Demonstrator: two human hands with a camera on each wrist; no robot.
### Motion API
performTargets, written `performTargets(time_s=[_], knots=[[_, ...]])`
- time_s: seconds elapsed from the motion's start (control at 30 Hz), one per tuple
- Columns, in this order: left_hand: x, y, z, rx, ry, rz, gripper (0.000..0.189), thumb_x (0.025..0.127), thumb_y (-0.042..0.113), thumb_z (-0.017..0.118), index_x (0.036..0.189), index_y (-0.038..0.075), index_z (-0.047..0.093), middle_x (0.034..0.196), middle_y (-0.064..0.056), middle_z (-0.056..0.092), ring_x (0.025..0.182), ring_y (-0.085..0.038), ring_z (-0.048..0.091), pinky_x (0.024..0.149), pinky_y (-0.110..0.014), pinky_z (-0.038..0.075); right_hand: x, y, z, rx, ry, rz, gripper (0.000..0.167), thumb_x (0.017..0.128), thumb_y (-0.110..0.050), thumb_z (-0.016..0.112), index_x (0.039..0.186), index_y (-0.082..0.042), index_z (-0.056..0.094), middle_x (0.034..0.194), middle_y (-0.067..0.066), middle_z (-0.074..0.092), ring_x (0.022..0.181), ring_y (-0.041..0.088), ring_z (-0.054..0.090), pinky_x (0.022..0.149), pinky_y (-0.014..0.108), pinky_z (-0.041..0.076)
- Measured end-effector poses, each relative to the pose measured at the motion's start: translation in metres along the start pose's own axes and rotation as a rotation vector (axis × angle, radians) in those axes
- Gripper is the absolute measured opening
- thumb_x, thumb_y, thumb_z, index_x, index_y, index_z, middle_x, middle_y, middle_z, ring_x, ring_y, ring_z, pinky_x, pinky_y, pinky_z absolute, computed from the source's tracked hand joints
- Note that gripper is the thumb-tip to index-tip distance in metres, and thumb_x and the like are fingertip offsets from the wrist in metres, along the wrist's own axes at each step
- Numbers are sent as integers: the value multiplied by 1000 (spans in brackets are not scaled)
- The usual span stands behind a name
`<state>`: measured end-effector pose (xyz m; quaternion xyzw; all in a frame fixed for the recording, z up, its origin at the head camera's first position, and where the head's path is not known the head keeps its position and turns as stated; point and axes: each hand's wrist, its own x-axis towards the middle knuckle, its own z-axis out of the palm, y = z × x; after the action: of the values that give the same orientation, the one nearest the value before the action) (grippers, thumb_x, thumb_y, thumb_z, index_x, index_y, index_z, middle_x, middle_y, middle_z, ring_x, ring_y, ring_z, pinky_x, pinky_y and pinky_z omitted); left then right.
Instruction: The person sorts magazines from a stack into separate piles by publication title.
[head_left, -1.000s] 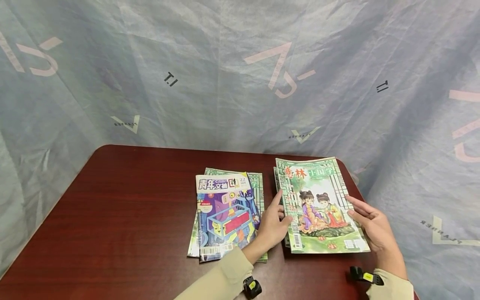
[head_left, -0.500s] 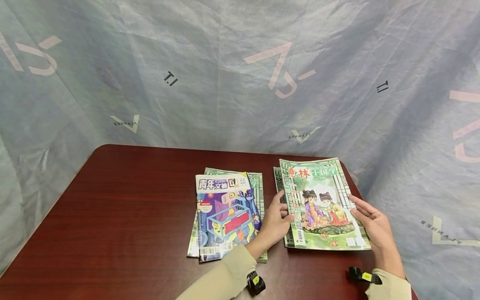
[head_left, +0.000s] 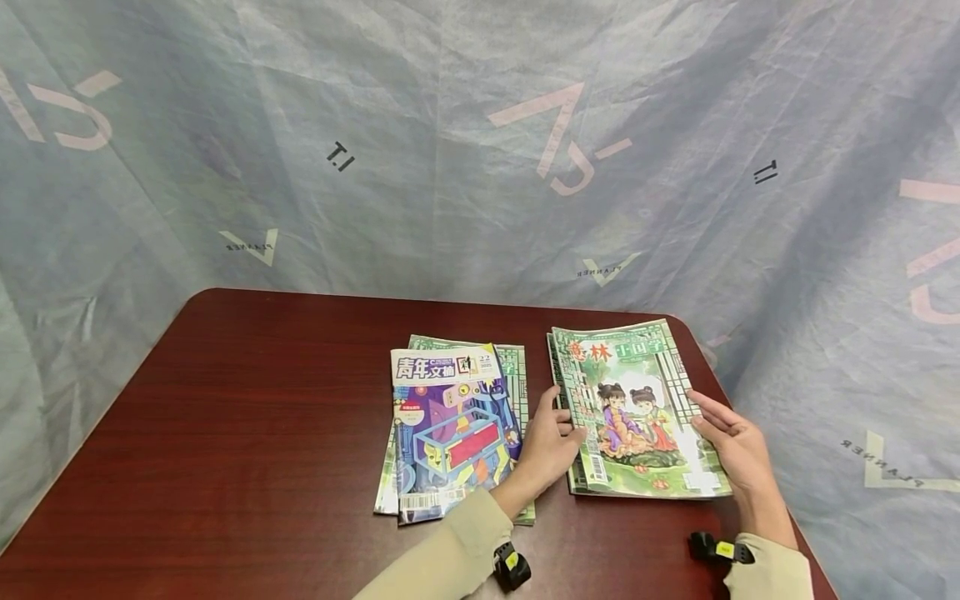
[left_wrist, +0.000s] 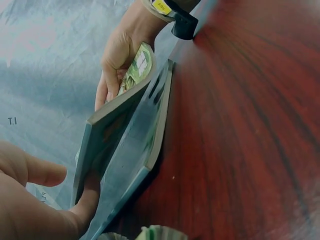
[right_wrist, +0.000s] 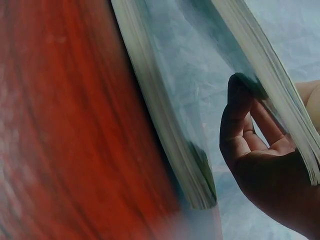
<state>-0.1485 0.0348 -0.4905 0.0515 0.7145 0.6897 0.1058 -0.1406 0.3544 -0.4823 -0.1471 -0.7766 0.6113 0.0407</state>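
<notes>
Green-bordered, the upper magazine (head_left: pixel 641 417) is raised above a lower magazine (right_wrist: pixel 162 105) on the right side of the counter (head_left: pixel 262 433), a gap between the 2. The left hand (head_left: pixel 551 450) pinches its left edge; the right hand (head_left: pixel 738 454) pinches the opposite edge. Good handling here likely means holding both edges level, gripping lightly so the soft cover doesn't bow, and giving the fingers underneath room.

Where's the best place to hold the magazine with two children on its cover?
Probably by both long edges, coming in from left and right together: the magazine is broad, thin and raised above the lower magazine, leaving a gap where fingers fit underneath.
</notes>
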Motion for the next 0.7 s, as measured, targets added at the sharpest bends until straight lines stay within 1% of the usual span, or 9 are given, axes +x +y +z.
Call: performTargets(time_s=[0.03, 0.13, 0.2, 0.27, 0.37, 0.5, 0.6, 0.7], knots=[[0, 0, 0, -1, 5, -3, 78, 102, 8, 76, 169, 0, 37, 142, -26, 68, 124, -41, 72, 97, -50, 63, 0, 1, 0, -15, 5, 0, 46, 107, -13, 76, 153, -19, 70, 108, -24, 77, 90, -2, 72, 70, 20, 58], [-1, 0, 1, -12, 15, -20, 79, 101, 10, 77, 169, 0, 38, 145, -24, 67, 125, -41, 72, 97, -50, 63, -1, 1, 1, -111, 12, -8, 48, 109, -19, 75, 156, -17, 66, 120, -32, 69, 110, -8, 63, 79, 14, 55], [-2, 0, 2, -17, 21, -30, 80, 99, 10, 77, 168, 0, 38, 146, -23, 66, 125, -41, 72, 97, -50, 63, -2, 1, 2, -174, 9, -8, 51, 110, -24, 74, 159, -17, 63, 128, -34, 64, 124, -6, 55, 86, 10, 52], [-2, 0, 3, -15, 22, -36, 80, 99, 10, 77, 168, 0, 39, 148, -22, 64, 126, -41, 71, 98, -50, 63, -3, 2, 3, -215, 5, -9, 53, 111, -28, 72, 161, -16, 60, 133, -33, 59, 133, -4, 48, 91, 8, 49], [-3, 1, 4, -3, 26, -31, 78, 98, 9, 78, 167, -1, 41, 148, -23, 63, 126, -43, 71, 98, -50, 63, -2, 3, 3, -212, 5, -5, 54, 110, -29, 73, 162, -17, 60, 133, -32, 60, 133, -3, 48, 90, 10, 51], [-4, 0, 6, 1, 19, -20, 77, 98, 8, 77, 166, -2, 42, 148, -26, 61, 127, -47, 70, 98, -52, 62, -2, 3, 4, -174, 16, -2, 52, 109, -25, 75, 159, -16, 63, 124, -34, 63, 122, -7, 50, 85, 13, 54], [-5, 1, 6, 13, 13, -16, 77, 97, 8, 77, 165, -2, 43, 149, -28, 60, 128, -47, 68, 100, -54, 61, -1, 3, 5, -169, 27, -2, 51, 109, -23, 75, 158, -16, 64, 119, -35, 64, 120, -7, 50, 84, 13, 54], [-5, 3, 8, 57, 8, -16, 77, 96, 9, 79, 164, -2, 44, 150, -29, 61, 128, -46, 68, 101, -56, 60, -1, 3, 5, -186, 40, -1, 50, 109, -23, 75, 158, -16, 65, 116, -36, 64, 119, -6, 50, 83, 14, 55]])
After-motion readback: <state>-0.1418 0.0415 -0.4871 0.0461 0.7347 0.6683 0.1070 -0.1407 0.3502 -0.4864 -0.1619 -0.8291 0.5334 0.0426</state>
